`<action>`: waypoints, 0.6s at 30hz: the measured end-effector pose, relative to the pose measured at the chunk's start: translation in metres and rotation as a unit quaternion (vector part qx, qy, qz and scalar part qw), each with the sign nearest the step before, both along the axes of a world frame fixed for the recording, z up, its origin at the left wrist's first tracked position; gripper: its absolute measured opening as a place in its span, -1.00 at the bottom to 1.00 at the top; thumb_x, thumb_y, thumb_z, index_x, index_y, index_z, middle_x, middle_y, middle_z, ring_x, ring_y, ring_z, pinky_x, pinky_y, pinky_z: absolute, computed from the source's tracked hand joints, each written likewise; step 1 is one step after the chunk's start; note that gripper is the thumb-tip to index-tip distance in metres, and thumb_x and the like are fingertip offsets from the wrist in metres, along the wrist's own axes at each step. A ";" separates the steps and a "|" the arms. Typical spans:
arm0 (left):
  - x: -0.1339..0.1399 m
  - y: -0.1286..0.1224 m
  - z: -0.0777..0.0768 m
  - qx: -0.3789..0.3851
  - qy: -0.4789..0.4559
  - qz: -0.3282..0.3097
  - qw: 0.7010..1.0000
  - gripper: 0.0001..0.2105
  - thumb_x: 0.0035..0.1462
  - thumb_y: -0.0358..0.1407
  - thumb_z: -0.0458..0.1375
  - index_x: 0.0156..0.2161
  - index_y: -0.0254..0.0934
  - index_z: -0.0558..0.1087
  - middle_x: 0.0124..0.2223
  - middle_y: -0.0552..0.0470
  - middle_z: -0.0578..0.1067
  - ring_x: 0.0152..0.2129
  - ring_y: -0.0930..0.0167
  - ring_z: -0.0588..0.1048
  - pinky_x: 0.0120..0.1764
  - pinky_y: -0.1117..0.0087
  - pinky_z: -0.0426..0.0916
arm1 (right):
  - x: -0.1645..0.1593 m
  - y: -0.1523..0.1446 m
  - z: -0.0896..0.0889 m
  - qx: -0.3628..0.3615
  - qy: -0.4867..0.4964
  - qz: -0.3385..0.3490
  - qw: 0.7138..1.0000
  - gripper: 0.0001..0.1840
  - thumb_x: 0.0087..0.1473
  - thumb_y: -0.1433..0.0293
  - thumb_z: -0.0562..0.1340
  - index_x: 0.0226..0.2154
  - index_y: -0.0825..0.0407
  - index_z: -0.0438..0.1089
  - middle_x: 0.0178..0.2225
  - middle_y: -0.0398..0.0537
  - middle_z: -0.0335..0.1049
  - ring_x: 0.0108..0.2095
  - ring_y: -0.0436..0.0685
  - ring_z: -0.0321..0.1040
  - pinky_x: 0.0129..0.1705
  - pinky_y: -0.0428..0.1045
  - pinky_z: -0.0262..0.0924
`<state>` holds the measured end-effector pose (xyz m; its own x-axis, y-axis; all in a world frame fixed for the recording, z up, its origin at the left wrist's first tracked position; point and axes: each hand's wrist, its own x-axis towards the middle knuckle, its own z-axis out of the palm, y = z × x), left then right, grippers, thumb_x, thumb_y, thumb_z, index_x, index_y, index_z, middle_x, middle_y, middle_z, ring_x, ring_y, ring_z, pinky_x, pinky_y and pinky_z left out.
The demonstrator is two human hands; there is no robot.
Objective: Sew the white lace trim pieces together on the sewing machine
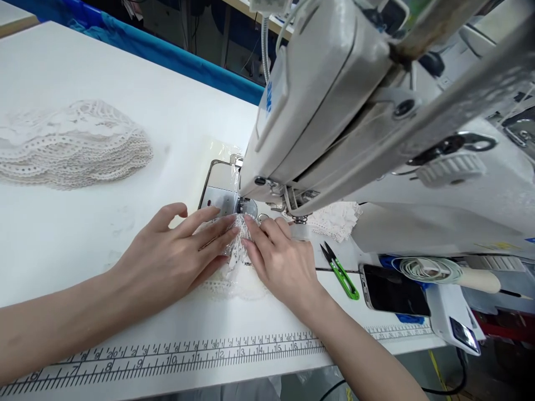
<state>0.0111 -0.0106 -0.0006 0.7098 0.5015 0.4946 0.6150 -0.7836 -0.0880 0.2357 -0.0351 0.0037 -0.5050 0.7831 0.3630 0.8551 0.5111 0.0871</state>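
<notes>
A piece of white eyelet lace (238, 250) lies at the needle area of a sewing machine (309, 100). My left hand (171, 250) rests on its left side, fingers stretched out and spread, fingertips close to the presser foot (241, 206). From the right, my right hand (280, 250) has its thumb and forefinger at the lace's edge; its other fingers are bent. Parts of the lace are hidden under both hands. More white lace (334, 220) lies behind my right hand, beneath the machine arm.
A stack of lace pieces (75, 145) lies on the left of the white table (175, 122). Green thread snips (340, 270), a phone (395, 289) and a white device (453, 317) are at the right. A printed ruler (200, 356) runs along the front edge.
</notes>
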 end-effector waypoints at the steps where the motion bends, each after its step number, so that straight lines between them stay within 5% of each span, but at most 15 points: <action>1: 0.000 0.000 0.000 -0.001 0.001 0.001 1.000 -0.69 0.51 -0.32 -0.04 0.16 -0.25 0.49 0.11 -0.05 0.64 0.07 0.17 0.57 -0.07 0.10 0.25 | 0.001 0.001 -0.001 0.004 -0.002 -0.001 1.000 -0.57 0.47 0.27 0.11 0.10 0.20 0.52 -0.38 0.08 0.58 -0.24 0.22 0.45 -0.23 0.06 0.25; 18: 0.008 0.001 0.000 0.014 0.009 0.025 1.000 -0.69 0.52 -0.33 -0.08 0.13 -0.31 0.47 0.07 -0.11 0.66 0.04 0.16 0.58 -0.10 0.05 0.25 | 0.003 0.008 -0.002 0.016 -0.015 -0.013 1.000 -0.62 0.44 0.30 0.17 0.13 0.17 0.50 -0.29 0.10 0.58 -0.16 0.24 0.42 -0.22 0.07 0.26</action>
